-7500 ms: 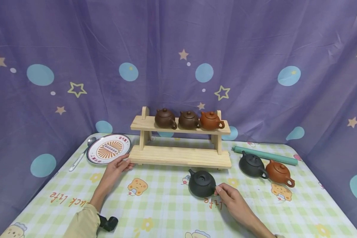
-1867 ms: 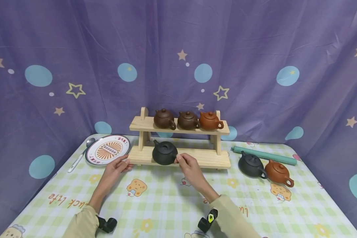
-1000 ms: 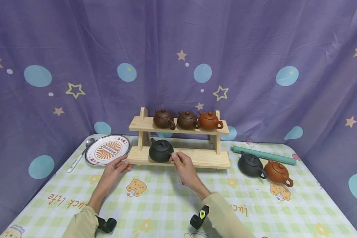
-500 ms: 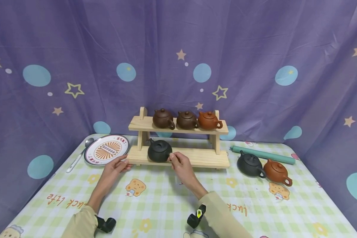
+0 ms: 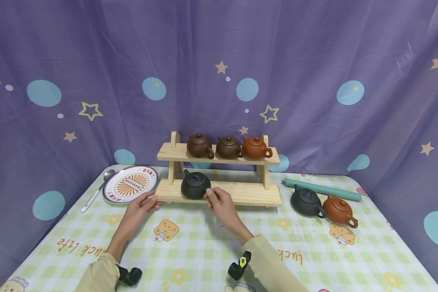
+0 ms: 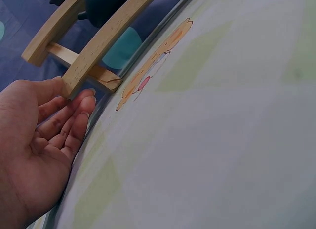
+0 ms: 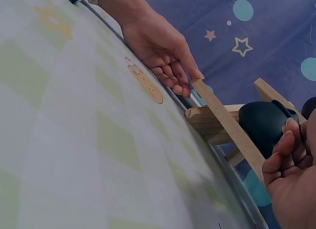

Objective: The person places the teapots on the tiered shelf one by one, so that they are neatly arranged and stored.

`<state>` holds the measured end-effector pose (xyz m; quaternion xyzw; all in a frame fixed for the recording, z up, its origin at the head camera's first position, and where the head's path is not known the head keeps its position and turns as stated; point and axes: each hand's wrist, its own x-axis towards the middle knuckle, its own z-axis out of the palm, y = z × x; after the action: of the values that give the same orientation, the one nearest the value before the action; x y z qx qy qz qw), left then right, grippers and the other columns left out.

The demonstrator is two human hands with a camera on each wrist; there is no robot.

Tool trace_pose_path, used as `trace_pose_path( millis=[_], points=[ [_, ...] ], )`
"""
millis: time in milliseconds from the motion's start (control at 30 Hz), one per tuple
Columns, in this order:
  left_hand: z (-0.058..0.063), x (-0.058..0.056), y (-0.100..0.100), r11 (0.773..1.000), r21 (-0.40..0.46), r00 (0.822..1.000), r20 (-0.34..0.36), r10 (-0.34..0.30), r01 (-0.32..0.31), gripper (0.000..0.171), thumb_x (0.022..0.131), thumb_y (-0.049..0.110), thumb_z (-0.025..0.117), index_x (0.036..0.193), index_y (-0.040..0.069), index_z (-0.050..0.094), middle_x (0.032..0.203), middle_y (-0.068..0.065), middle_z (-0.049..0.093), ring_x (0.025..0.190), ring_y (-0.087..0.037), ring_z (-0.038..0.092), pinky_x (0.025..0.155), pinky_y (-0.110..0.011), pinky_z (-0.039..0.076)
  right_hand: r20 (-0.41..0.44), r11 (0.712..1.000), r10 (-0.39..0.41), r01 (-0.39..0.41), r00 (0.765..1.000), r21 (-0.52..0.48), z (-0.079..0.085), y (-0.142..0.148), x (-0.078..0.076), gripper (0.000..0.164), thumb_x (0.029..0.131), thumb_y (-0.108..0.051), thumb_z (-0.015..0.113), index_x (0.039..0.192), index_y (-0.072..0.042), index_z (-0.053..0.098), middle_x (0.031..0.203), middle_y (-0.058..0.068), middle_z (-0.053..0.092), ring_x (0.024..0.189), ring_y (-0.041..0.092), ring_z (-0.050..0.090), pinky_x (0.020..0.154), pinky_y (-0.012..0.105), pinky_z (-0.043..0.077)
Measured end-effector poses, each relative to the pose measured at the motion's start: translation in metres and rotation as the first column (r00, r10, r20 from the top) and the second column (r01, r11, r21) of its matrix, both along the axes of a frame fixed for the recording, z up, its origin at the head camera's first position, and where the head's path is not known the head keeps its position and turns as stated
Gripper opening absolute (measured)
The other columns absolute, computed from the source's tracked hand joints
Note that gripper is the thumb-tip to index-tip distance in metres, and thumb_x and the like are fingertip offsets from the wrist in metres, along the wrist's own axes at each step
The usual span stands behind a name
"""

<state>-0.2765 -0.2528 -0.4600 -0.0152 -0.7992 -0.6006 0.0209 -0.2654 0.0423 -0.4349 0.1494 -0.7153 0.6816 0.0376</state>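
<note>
A small black teapot sits upright on the lower board of a two-tier wooden display shelf, left of the board's middle. My right hand pinches its handle between thumb and fingers; the handle is mostly hidden. With thumb and fingertips, my left hand grips the left end of the lower board. In the left wrist view, the thumb of that left hand lies against the board's end, fingers beneath. Two dark brown teapots and a reddish-brown teapot stand on the upper board.
At the right, another black teapot and a reddish-brown teapot stand on the checked tablecloth, before a green rod. A patterned plate and a spoon lie at the left. A purple curtain hangs behind.
The right hand has carried the black teapot from the tablecloth up onto the lower board, then shifted it slightly left. The left hand has kept its hold on the shelf.
</note>
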Motion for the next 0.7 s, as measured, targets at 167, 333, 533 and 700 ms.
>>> trace_pose_path(
  millis=[167, 333, 533, 700],
  points=[
    [-0.0006, -0.0006, -0.0002, 1.0, -0.001, 1.0, -0.007, 0.0, 0.0, 0.057, 0.11, 0.026, 0.054, 0.154, -0.007, 0.039, 0.124, -0.023, 0.069, 0.095, -0.01, 0.071, 0.088, -0.018, 0.054, -0.01, 1.0, 0.003, -0.003, 1.0, -0.005, 0.0012, -0.0014, 0.0005, 0.031, 0.11, -0.019, 0.054, 0.096, 0.006, 0.067, 0.07, 0.001, 0.056, 0.063, 0.016, 0.052, 0.054, 0.022, 0.042],
    [-0.0001, 0.0003, 0.0006, 1.0, 0.002, 1.0, -0.011, -0.006, 0.006, 0.056, 0.11, 0.025, 0.054, 0.154, -0.007, 0.039, 0.124, -0.024, 0.069, 0.095, -0.01, 0.071, 0.089, -0.019, 0.055, 0.007, 1.0, 0.008, -0.008, 1.0, -0.002, 0.0025, -0.002, -0.0001, 0.032, 0.11, -0.02, 0.054, 0.096, 0.006, 0.067, 0.069, 0.001, 0.056, 0.062, 0.013, 0.052, 0.054, 0.02, 0.042],
    [0.0005, 0.0007, 0.001, 1.0, 0.007, 1.0, -0.011, -0.002, 0.002, 0.057, 0.11, 0.025, 0.055, 0.154, -0.008, 0.039, 0.124, -0.024, 0.069, 0.094, -0.009, 0.071, 0.088, -0.019, 0.055, 0.03, 0.999, 0.034, -0.034, 0.999, 0.002, 0.005, 0.0, -0.0006, 0.033, 0.11, -0.021, 0.054, 0.098, 0.006, 0.068, 0.066, 0.001, 0.055, 0.059, 0.011, 0.049, 0.052, 0.021, 0.041],
    [0.0006, 0.0006, 0.001, 1.0, 0.01, 1.0, -0.01, -0.004, 0.004, 0.057, 0.11, 0.024, 0.055, 0.153, -0.008, 0.038, 0.124, -0.024, 0.069, 0.095, -0.009, 0.071, 0.088, -0.02, 0.055, 0.064, 0.998, 0.062, -0.062, 0.996, -0.01, 0.0067, 0.0021, 0.0, 0.032, 0.11, -0.021, 0.053, 0.101, 0.006, 0.068, 0.066, 0.001, 0.054, 0.059, 0.011, 0.049, 0.055, 0.025, 0.041]
  ],
)
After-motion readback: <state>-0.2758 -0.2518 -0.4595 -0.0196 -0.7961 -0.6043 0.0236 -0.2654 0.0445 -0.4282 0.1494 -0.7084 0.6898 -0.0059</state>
